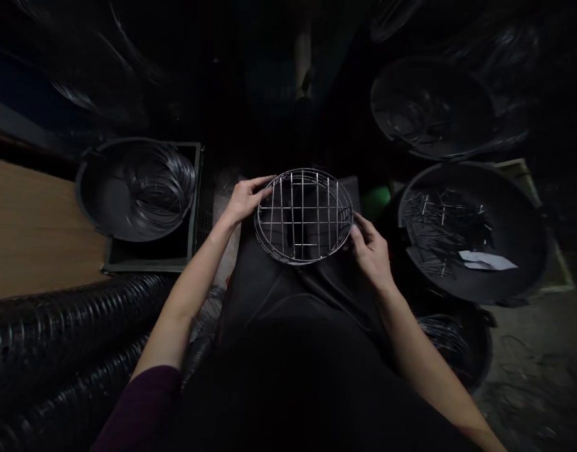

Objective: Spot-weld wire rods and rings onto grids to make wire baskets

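A round wire grid rack (pixel 303 215) rests on my lap, over dark cloth. My left hand (pixel 245 197) grips its left rim, fingers curled over the ring. My right hand (pixel 369 247) pinches the right rim, fingers closed on the wire. The rack is a ring with crossed straight wires inside; some squares near its lower middle are open gaps.
A black basin of wire rings (pixel 136 187) sits in a crate at my left, beside a wooden board (pixel 29 232). Stacked ring coils (pixel 57 339) lie at the lower left. At the right, a black basin with short straight wires (pixel 471 232); another basin (pixel 432 107) behind it.
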The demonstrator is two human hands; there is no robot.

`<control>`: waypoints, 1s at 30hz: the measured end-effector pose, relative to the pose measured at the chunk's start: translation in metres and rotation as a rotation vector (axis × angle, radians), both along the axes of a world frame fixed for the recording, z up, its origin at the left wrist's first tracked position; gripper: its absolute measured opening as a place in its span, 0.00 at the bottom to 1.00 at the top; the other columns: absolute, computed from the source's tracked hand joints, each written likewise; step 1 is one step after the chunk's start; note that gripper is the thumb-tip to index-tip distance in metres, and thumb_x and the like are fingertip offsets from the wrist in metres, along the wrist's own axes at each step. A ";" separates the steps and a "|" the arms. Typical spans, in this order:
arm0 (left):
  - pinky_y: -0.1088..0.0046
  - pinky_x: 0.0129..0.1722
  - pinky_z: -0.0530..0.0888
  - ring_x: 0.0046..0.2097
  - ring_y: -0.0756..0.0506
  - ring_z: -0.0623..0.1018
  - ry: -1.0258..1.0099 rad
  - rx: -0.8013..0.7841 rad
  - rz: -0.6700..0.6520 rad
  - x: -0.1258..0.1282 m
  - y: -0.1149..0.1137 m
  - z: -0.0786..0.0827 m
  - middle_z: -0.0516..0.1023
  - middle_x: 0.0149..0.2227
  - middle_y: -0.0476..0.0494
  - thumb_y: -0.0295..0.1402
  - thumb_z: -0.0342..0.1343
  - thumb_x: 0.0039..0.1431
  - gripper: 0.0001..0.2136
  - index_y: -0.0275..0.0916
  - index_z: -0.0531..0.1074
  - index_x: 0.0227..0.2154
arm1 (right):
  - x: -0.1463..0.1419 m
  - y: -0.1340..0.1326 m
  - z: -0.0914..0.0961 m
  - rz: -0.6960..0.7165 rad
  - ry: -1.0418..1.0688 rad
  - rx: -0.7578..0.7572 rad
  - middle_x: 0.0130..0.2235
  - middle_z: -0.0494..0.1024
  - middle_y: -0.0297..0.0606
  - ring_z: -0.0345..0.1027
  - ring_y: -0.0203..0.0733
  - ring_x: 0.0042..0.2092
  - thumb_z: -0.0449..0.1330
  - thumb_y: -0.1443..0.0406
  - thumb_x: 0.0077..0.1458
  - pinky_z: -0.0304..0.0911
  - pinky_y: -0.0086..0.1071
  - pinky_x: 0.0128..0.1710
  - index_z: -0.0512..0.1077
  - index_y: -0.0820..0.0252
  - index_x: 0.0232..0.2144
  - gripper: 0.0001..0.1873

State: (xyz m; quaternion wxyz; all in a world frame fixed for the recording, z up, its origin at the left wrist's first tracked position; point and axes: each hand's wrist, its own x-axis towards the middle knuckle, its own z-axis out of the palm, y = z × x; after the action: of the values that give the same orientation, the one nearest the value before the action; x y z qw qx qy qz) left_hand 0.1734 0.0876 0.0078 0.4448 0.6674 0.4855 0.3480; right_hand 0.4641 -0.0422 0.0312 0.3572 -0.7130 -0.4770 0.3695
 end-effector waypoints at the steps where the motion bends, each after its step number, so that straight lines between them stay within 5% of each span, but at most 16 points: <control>1: 0.63 0.56 0.72 0.54 0.38 0.77 0.017 0.005 -0.005 0.000 0.001 0.003 0.78 0.51 0.39 0.49 0.58 0.57 0.25 0.35 0.76 0.51 | -0.003 0.003 -0.001 -0.017 0.033 -0.013 0.45 0.79 0.43 0.74 0.44 0.36 0.56 0.50 0.56 0.72 0.45 0.42 0.68 0.58 0.58 0.31; 5: 0.63 0.56 0.72 0.53 0.39 0.78 0.116 0.037 -0.091 -0.001 0.006 0.010 0.77 0.52 0.43 0.43 0.56 0.60 0.20 0.38 0.75 0.52 | -0.010 0.008 -0.006 -0.051 0.071 -0.011 0.36 0.80 0.40 0.75 0.43 0.35 0.58 0.56 0.54 0.72 0.45 0.44 0.68 0.62 0.58 0.31; 12: 0.67 0.54 0.74 0.51 0.41 0.79 0.295 0.127 -0.095 0.003 0.011 0.004 0.79 0.50 0.48 0.35 0.56 0.61 0.16 0.43 0.76 0.51 | -0.002 0.009 -0.005 0.031 -0.052 -0.017 0.55 0.75 0.39 0.68 0.47 0.57 0.57 0.60 0.55 0.60 0.43 0.61 0.70 0.58 0.57 0.28; 18: 0.66 0.56 0.74 0.52 0.43 0.79 0.051 0.148 0.018 0.012 0.005 -0.023 0.79 0.51 0.48 0.41 0.55 0.63 0.15 0.45 0.76 0.50 | -0.007 0.004 -0.022 0.013 -0.096 0.061 0.55 0.75 0.42 0.68 0.46 0.57 0.56 0.57 0.56 0.61 0.41 0.61 0.71 0.62 0.55 0.27; 23: 0.62 0.57 0.72 0.53 0.41 0.78 -0.004 0.106 0.035 0.016 0.002 -0.029 0.79 0.50 0.46 0.45 0.56 0.61 0.17 0.43 0.77 0.48 | -0.015 -0.027 -0.014 0.003 -0.321 0.078 0.48 0.77 0.45 0.70 0.48 0.51 0.50 0.53 0.60 0.64 0.46 0.56 0.71 0.59 0.55 0.27; 27: 0.59 0.57 0.71 0.55 0.39 0.76 0.006 0.099 0.029 0.016 0.001 -0.028 0.79 0.51 0.47 0.46 0.56 0.61 0.17 0.44 0.77 0.48 | -0.019 -0.051 -0.005 0.236 -0.407 0.016 0.57 0.69 0.50 0.61 0.55 0.59 0.57 0.48 0.53 0.57 0.55 0.59 0.58 0.60 0.64 0.41; 30: 0.59 0.58 0.71 0.56 0.39 0.76 0.046 0.089 0.032 0.015 0.002 -0.032 0.78 0.52 0.48 0.47 0.54 0.62 0.19 0.43 0.75 0.50 | -0.032 -0.053 -0.010 0.199 -0.432 -0.071 0.61 0.62 0.56 0.54 0.62 0.62 0.63 0.43 0.45 0.51 0.59 0.61 0.49 0.64 0.66 0.55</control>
State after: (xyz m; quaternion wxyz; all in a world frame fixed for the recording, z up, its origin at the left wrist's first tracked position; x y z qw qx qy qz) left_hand 0.1885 0.0896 -0.0243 0.3979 0.6865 0.4903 0.3607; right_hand 0.4325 -0.0949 0.0216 0.1832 -0.7373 -0.5968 0.2583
